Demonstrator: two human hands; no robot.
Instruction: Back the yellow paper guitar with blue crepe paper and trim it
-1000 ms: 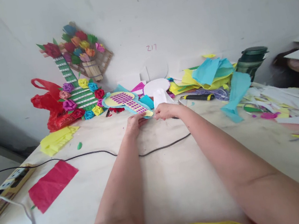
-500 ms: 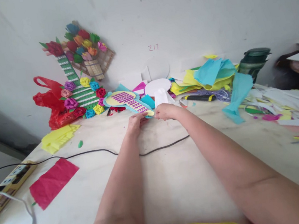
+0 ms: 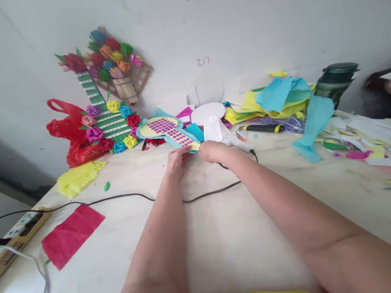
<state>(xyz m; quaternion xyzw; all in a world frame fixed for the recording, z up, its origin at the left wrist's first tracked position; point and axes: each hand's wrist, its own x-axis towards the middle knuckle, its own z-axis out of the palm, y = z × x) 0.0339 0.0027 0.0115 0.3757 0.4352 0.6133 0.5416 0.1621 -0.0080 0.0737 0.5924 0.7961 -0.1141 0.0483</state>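
A yellow paper cutout (image 3: 148,128), round with a long neck and crossed by purple strips, lies on blue crepe paper (image 3: 162,114) in the head view. My left hand (image 3: 178,161) grips the near end of the neck from the left, fingers closed. At the tip of the neck my right hand (image 3: 211,151) is closed in a pinch on the cutout's edge; its fingertips are partly hidden. Just beyond the right wrist rests a white glue gun (image 3: 238,143), partly covered by the hand, its black cord running across the table.
Behind stand a paper-flower guitar (image 3: 112,125) and a stick-vase flower piece (image 3: 124,89). A red bag (image 3: 66,129) is at the left, beside a power strip (image 3: 20,233). A yellow-black cutter (image 3: 263,128), a dark bottle (image 3: 336,80) and paper scraps (image 3: 382,134) occupy the right.
My right hand has shifted slightly left along the tip of the cutout, and more of the glue gun shows behind it. The whole view has moved a little.
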